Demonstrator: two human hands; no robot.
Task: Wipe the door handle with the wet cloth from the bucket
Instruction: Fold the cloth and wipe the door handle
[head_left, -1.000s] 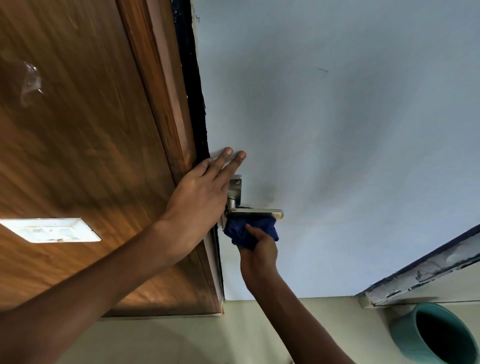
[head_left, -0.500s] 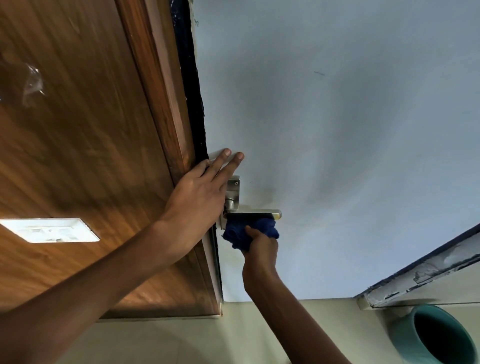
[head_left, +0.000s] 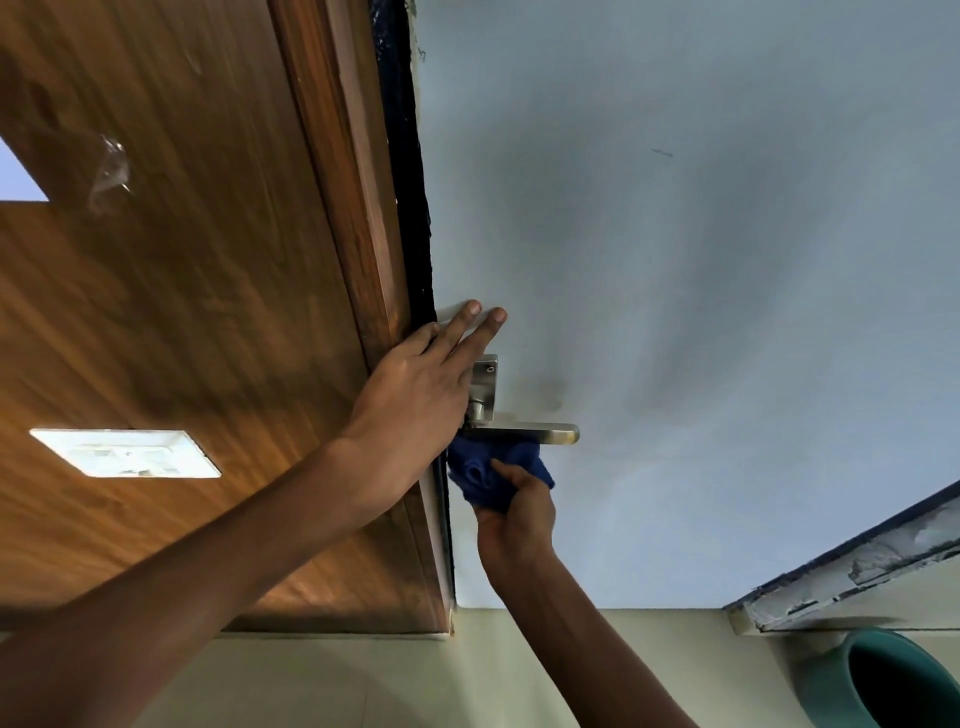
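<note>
A brushed-metal lever door handle (head_left: 540, 432) sticks out to the right from its plate on a pale blue-grey door (head_left: 701, 312). My right hand (head_left: 514, 519) grips a bunched dark blue cloth (head_left: 483, 473) and presses it up against the underside of the lever near its base. My left hand (head_left: 421, 384) lies flat, fingers spread, on the door's edge just above and left of the handle plate, covering part of it. A teal bucket (head_left: 826, 686) stands on the floor at the bottom right, partly cut off by the frame.
A brown wooden panel (head_left: 182, 312) with a white switch plate (head_left: 124, 452) fills the left side. Beige floor (head_left: 415, 675) runs along the bottom. A chipped white and blue frame edge (head_left: 857, 571) slants in at the lower right, above the bucket.
The cloth and my right hand have shifted slightly along the underside of the lever. My left hand has stayed on the door's edge.
</note>
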